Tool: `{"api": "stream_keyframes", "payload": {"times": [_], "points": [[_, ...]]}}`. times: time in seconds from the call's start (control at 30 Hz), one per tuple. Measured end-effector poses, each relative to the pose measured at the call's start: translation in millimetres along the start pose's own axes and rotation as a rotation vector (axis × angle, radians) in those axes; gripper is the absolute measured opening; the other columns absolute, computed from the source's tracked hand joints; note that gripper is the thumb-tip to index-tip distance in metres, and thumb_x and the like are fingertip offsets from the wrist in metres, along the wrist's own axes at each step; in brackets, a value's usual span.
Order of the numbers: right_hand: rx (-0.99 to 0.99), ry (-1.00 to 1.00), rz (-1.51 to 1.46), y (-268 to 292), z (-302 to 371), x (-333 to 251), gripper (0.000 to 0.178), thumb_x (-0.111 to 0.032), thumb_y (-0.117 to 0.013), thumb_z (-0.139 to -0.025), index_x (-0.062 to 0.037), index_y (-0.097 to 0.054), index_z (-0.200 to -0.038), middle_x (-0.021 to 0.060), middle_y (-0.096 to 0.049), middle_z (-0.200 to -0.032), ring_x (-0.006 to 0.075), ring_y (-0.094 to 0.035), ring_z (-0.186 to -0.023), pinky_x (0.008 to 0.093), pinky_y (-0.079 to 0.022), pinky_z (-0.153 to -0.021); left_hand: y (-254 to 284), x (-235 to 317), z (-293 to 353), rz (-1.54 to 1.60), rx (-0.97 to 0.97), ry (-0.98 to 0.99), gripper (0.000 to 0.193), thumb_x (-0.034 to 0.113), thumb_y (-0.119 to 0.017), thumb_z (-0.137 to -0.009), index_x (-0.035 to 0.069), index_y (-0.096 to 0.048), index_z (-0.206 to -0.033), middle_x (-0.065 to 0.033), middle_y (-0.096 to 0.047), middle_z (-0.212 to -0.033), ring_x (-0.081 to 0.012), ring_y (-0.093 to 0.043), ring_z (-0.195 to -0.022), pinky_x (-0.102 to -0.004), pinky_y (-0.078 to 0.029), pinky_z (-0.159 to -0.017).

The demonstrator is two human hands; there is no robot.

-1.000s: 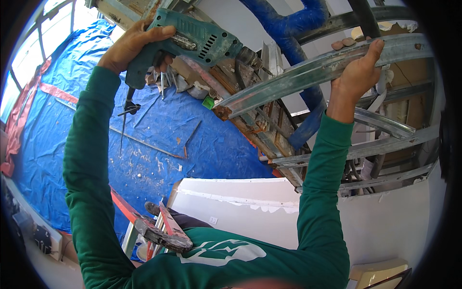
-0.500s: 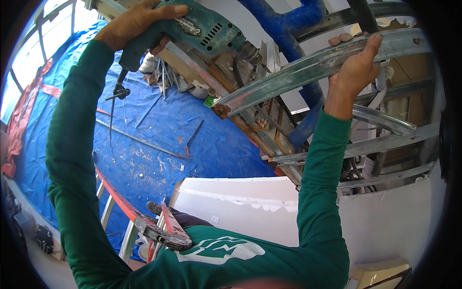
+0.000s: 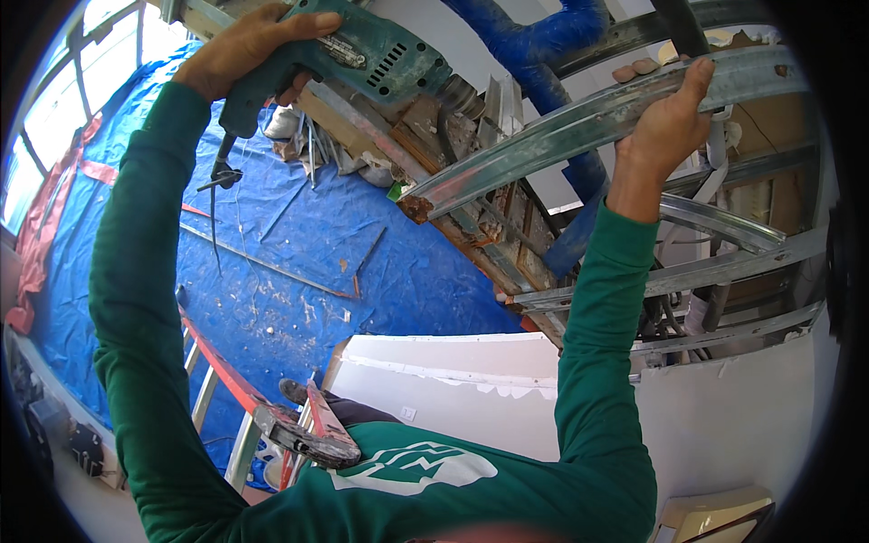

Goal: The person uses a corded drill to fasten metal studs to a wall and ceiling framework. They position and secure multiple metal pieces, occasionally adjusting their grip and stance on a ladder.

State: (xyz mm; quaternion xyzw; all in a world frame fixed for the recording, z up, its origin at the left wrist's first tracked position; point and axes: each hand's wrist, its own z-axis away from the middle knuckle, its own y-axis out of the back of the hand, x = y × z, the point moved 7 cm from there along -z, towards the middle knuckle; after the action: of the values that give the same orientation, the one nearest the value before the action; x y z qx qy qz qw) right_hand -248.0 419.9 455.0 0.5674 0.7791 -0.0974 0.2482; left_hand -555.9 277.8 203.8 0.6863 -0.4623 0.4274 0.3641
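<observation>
My left hand (image 3: 237,52) is wrapped round the handle of a teal power drill (image 3: 387,61), its thumb along the top of the body. The drill's chuck (image 3: 462,96) points right, toward a galvanized metal channel (image 3: 534,145). A black cord (image 3: 224,167) hangs from the base of the handle. My right hand (image 3: 668,127) is closed round that channel, thumb on the near side and fingertips over the far edge. Its rusty left end (image 3: 416,208) lies by the wooden frame edge (image 3: 471,231). Whether the drill's tip touches anything, I cannot tell.
A red-railed stepladder (image 3: 226,385) stands below at my body. Blue tarpaulin (image 3: 299,235) covers the floor, with metal strips and debris on it. Blue-wrapped ducting (image 3: 516,45) and more metal channels (image 3: 706,271) run on the right, above a white wall panel (image 3: 453,362).
The drill and my left hand have shifted slightly left and up. My right hand has barely moved and stays on the metal channel.
</observation>
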Motion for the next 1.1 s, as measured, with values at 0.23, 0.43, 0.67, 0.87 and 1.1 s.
{"api": "stream_keyframes", "payload": {"times": [0.23,0.43,0.67,0.87,1.1], "points": [[-0.011,-0.011,0.001,3,-4,5,0.05,-0.042,-0.06,-0.113,0.0024,-0.051,-0.135,0.021,-0.074,-0.081,0.0304,-0.074,-0.058,0.0403,-0.064,-0.055,-5,-5,20,0.074,0.082,-0.051,0.064,0.06,-0.071,-0.102,-0.004,-0.068,-0.109,-0.0127,-0.073,-0.077,-0.0166,-0.072,-0.059,-0.0293,-0.06,-0.054],[-0.005,-0.014,-0.016,2,-3,2,0.058,-0.045,-0.062,-0.113,0.0021,-0.047,-0.143,0.0217,-0.075,-0.081,0.0311,-0.073,-0.055,0.0388,-0.063,-0.052,-9,-13,48,0.185,0.18,-0.001,0.059,0.055,-0.071,-0.104,-0.004,-0.069,-0.111,-0.0114,-0.072,-0.075,-0.0161,-0.071,-0.057,-0.0289,-0.06,-0.054],[-0.01,0.012,-0.039,2,-3,0,0.045,-0.038,-0.06,-0.114,0.0061,-0.059,-0.122,0.0218,-0.075,-0.082,0.0316,-0.073,-0.06,0.0406,-0.062,-0.057,-5,-15,81,0.319,0.301,0.011,0.059,0.052,-0.066,-0.108,-0.006,-0.068,-0.118,-0.0158,-0.075,-0.082,-0.0215,-0.075,-0.065,-0.0335,-0.063,-0.06],[0.068,-0.1,-0.125,2,-10,9,0.042,-0.042,-0.071,-0.109,-0.0032,-0.059,-0.122,0.0095,-0.066,-0.069,0.0224,-0.067,-0.052,0.0349,-0.06,-0.049,-9,-6,126,0.327,0.406,0.047,0.068,0.058,-0.052,-0.112,-0.007,-0.066,-0.125,-0.0186,-0.075,-0.085,-0.0271,-0.076,-0.072,-0.0379,-0.061,-0.066],[0.046,-0.024,-0.2,4,-3,3,0.043,-0.042,-0.069,-0.11,-0.0026,-0.059,-0.121,0.0086,-0.065,-0.069,0.02,-0.066,-0.05,0.0344,-0.057,-0.044,-9,37,178,0.468,0.602,0.033,0.071,0.063,-0.05,-0.111,-0.005,-0.066,-0.127,-0.0165,-0.073,-0.087,-0.0286,-0.074,-0.076,-0.0404,-0.059,-0.069]]}}
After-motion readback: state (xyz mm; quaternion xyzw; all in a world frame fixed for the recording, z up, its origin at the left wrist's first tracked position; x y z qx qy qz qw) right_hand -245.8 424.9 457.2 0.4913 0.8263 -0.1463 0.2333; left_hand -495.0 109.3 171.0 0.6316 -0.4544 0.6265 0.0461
